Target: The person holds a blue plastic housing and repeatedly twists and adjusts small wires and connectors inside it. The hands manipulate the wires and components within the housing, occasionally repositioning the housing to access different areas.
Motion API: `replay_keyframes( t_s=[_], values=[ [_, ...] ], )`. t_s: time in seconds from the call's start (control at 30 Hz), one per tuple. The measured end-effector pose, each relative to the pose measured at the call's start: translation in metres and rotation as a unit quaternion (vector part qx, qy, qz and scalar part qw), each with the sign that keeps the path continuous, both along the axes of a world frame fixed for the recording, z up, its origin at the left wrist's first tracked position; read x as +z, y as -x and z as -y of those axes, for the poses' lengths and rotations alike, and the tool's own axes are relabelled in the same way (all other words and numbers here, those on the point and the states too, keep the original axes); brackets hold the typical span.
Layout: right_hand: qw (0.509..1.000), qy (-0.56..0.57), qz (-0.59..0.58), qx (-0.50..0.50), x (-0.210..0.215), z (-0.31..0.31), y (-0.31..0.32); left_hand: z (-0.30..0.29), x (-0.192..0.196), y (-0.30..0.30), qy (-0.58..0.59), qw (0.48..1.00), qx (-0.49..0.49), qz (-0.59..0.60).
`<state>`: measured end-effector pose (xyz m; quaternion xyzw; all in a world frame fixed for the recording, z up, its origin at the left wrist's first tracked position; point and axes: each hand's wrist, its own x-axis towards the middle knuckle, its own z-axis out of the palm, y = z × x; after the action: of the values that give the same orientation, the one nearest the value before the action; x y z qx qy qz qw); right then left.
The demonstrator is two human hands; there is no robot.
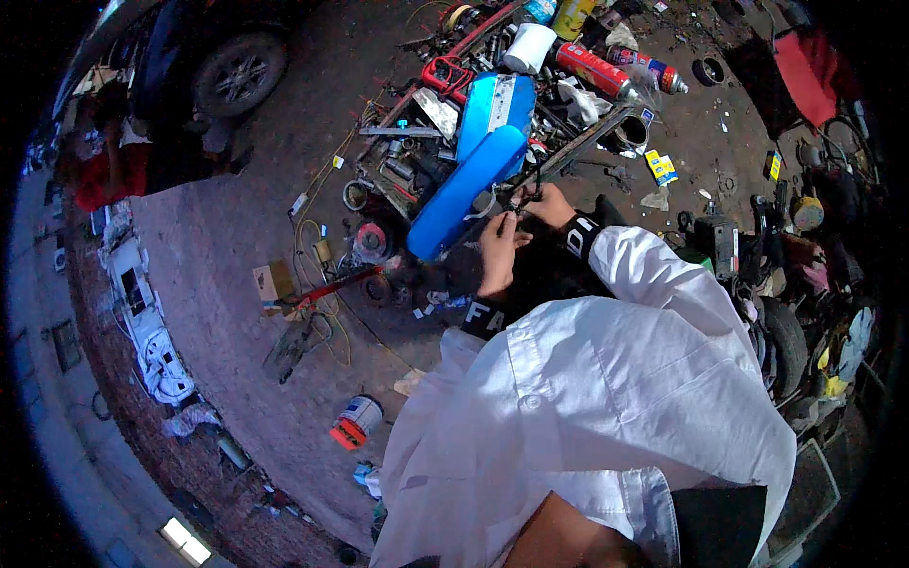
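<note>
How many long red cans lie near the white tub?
2: one red can right of the white tub, another red can farther right. Others may be hidden.

White LS shirt [606, 379], loose & creased, greyish in shade. L hand [498, 251] bare; just behind it, blk cuff [484, 318] w/ wht block lettering, then wht L sleeve [462, 350]. R hand [547, 206] same: bare, blk lettered cuff [579, 235] right behind wrist, then baggy wht R sleeve [653, 265], wrinkled. Well back from both hands: stitched seams & one small pale btn [531, 402] on shirt. Farthest from hands, wht collar [653, 511] w/ stitched edge; blk patch [720, 521] beside it, type unclear.
</note>
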<state>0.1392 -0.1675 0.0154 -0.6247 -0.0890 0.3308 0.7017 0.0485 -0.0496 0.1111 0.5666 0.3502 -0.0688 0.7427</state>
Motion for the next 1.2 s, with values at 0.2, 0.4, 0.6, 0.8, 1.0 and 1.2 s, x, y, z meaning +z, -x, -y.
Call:
replay_keyframes(
  t_s=[0.2, 0.4, 0.6, 0.8, 1.0, 1.2],
  values=[
    [0.991, 0.042, 0.123, 0.008, -0.028, 0.006, -0.007, -0.009, -0.004, 0.003, 0.142, 0.988, 0.057, -0.026],
    [0.935, 0.348, 0.067, -0.001, -0.009, 0.029, -0.023, -0.002, -0.012, 0.005, 0.153, 0.984, 0.093, 0.015],
    [0.95, 0.241, 0.173, 0.095, 0.107, 0.04, 0.001, 0.003, -0.011, 0.006, 0.052, 0.992, 0.11, -0.011],
    [0.9, 0.3, 0.308, 0.067, 0.121, 0.008, -0.003, -0.001, -0.028, 0.014, -0.059, 0.998, 0.034, 0.009],
    [0.874, 0.241, 0.399, 0.14, 0.117, 0.004, 0.0, -0.007, -0.062, 0.021, -0.249, 0.967, -0.017, 0.05],
    [0.866, 0.24, 0.396, 0.189, 0.106, 0.052, 0.011, 0.001, -0.011, 0.009, -0.322, 0.938, -0.078, 0.099]
  ],
)
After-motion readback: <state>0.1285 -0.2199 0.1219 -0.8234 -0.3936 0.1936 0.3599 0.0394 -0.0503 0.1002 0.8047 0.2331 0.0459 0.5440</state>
